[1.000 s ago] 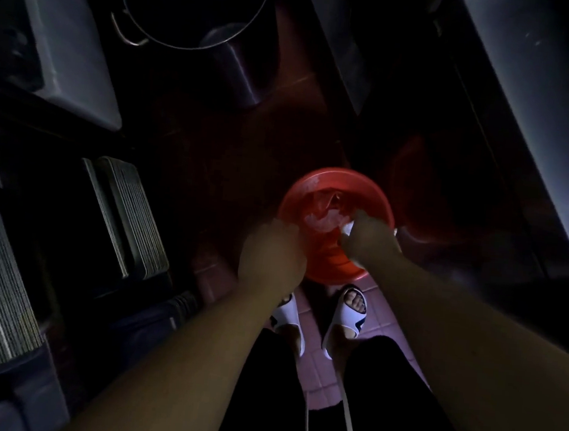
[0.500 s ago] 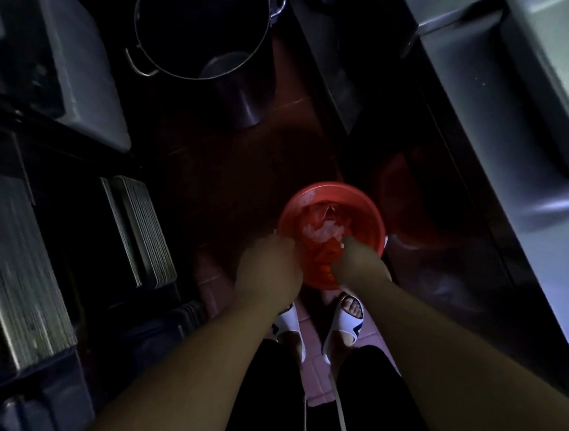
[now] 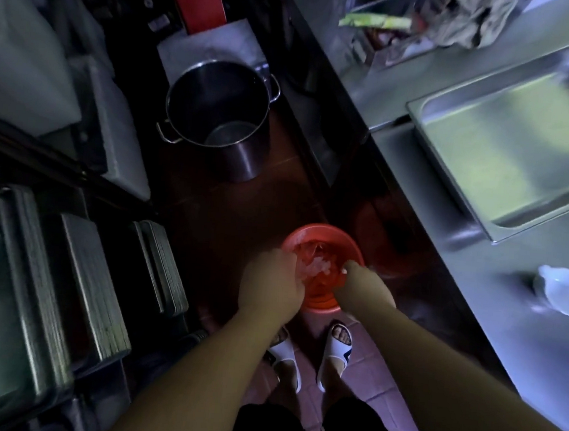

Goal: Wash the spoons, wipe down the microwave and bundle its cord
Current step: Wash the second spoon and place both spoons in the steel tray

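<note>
2 hands in red basin [image 3: 323,230] on floor, just ahead of feet. Left hand [image 3: 269,289] curled over pale suds [image 3: 319,270]; right hand [image 3: 361,284] dips in. Either grip: cannot tell. Spoons' axis hidden. Pot [image 3: 243,163] beyond.

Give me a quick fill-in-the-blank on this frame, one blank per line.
The left hand and right hand both reach into a ____ basin.
The basin sits on the tiled ____.
The steel stockpot beyond it stands ____.
The white scoop lies on the steel ____.
Missing: red; floor; upright; counter.
</note>
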